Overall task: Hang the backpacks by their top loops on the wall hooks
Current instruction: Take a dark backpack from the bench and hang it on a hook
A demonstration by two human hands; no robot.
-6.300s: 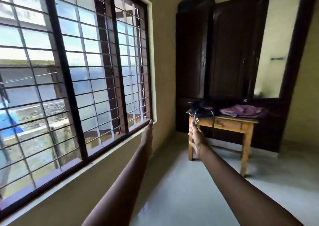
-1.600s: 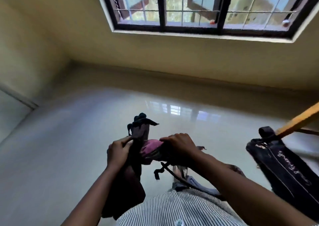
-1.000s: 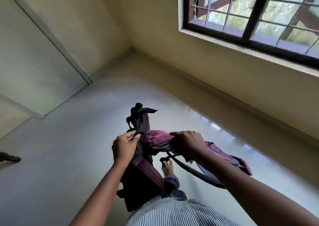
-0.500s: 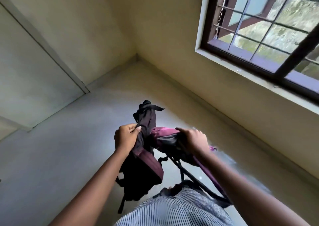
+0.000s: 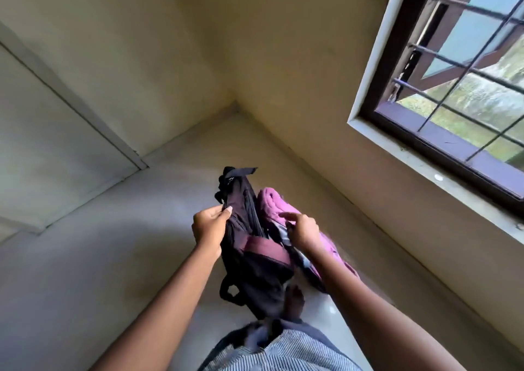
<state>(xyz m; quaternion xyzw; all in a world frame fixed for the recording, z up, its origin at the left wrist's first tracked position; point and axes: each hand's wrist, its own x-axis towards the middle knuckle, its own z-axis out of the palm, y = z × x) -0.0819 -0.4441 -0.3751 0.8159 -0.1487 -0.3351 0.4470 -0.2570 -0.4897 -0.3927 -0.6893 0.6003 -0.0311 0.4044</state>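
I hold a purple and black backpack (image 5: 255, 260) in front of my waist, above the floor. Its black top loop (image 5: 238, 172) sticks up at the upper end. My left hand (image 5: 209, 226) pinches the dark fabric on the backpack's left side, just below the loop. My right hand (image 5: 302, 230) grips the right side where the lighter pink-purple panel (image 5: 272, 203) folds over, with the index finger stretched out. A black strap loop (image 5: 229, 292) hangs from the underside. No wall hooks are in view.
A yellow wall corner (image 5: 235, 101) stands ahead, with a glossy pale floor (image 5: 99, 257) below. A barred window with a dark frame (image 5: 442, 132) is on the right wall. A pale door panel (image 5: 42, 132) lies at the left. My bare foot (image 5: 293, 302) shows beneath the backpack.
My view has swung further toward the wall corner and the window has slid right. The backpack has risen slightly, and my right index finger has lifted off the fabric.
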